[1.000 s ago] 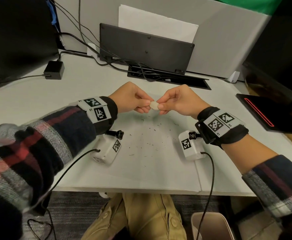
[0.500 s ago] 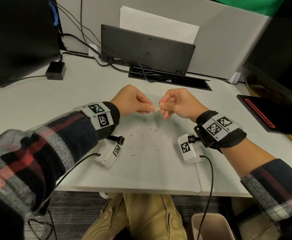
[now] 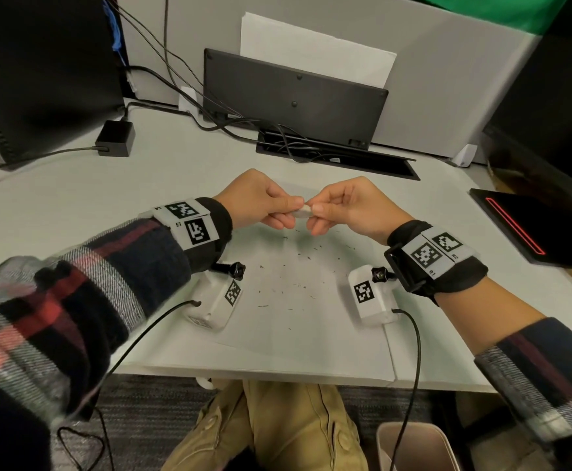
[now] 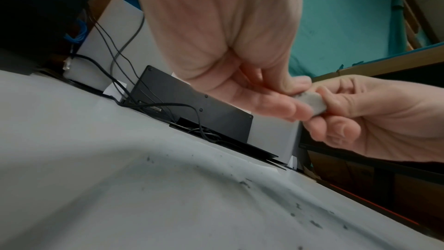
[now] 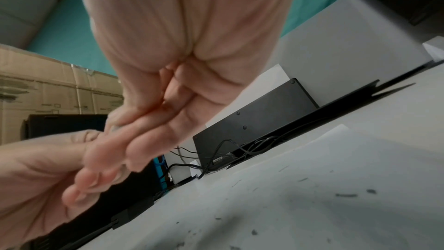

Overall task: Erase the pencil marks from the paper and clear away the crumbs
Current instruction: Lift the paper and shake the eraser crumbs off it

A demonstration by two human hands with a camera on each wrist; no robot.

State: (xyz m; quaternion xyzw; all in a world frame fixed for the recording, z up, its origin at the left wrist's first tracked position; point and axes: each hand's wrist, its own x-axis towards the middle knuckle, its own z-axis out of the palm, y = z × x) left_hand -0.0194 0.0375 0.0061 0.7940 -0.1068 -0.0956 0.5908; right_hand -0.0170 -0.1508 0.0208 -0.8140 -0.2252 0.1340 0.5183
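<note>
Office desk [image 3: 56, 212], pale grey top, backed by a grey partition panel [image 3: 447, 90]. Item one: sheet of white paper [image 3: 311, 338] lying flat at the near edge of the desk, between the two forearms. Item two: eraser crumbs [image 3: 303, 266], dark short shreds scattered over the middle and far part of the sheet; also plain in the right wrist view [image 5: 346, 195]. Item three: small white eraser [image 3: 303, 212], held in the air above the far part of the sheet, greyish on its face in the left wrist view [image 4: 312, 101]. Left hand [image 3: 257, 198]: thumb and fingers curled, pinching one end of the eraser. Right hand [image 3: 349, 203]: thumb and forefinger pinching the other end, remaining fingers loosely curled below; fingertips of the two hands nearly meet. Pencil marks on the sheet: cannot be told apart from the crumbs at this sharpness. Further stock on the desk: black flat panel [image 3: 294, 96] leaning against the partition with white sheets [image 3: 315, 45] behind it, cable tray [image 3: 339, 158] with black leads, black power adapter [image 3: 116, 137] at far left, black device with a red line [image 3: 532, 226] at right. Both wrists carry marker bands and corded white camera units; sleeves are plaid.
</note>
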